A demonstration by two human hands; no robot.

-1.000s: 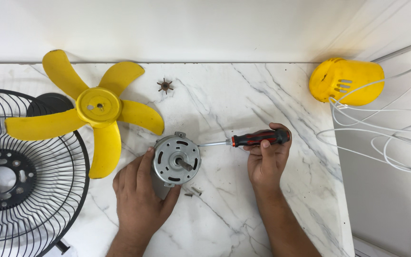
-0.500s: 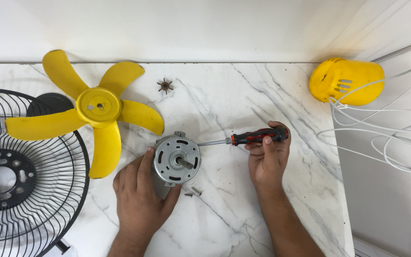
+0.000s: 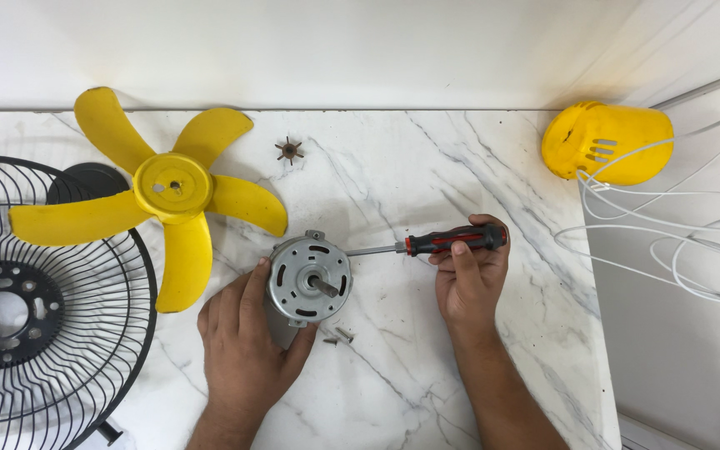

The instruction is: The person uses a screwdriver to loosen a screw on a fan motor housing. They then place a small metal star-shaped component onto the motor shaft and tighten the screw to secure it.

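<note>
A round grey fan motor [image 3: 309, 278] with a short shaft lies on the white marble counter [image 3: 393, 183]. My left hand [image 3: 243, 342] cups its left and lower side. My right hand [image 3: 468, 279] grips a screwdriver [image 3: 452, 242] with a red and black handle, held level. Its tip reaches the motor's upper right edge. Two small loose screws [image 3: 337, 337] lie just below the motor.
A yellow fan blade [image 3: 164, 196] lies at the upper left, partly over a black wire fan guard [image 3: 35, 308]. A small dark star-shaped part [image 3: 290, 150] sits above the motor. A yellow motor cover [image 3: 606, 142] and white cables [image 3: 668, 242] lie at the right.
The screwdriver handle has turned slightly in my right hand. The motor and my left hand have hardly moved.
</note>
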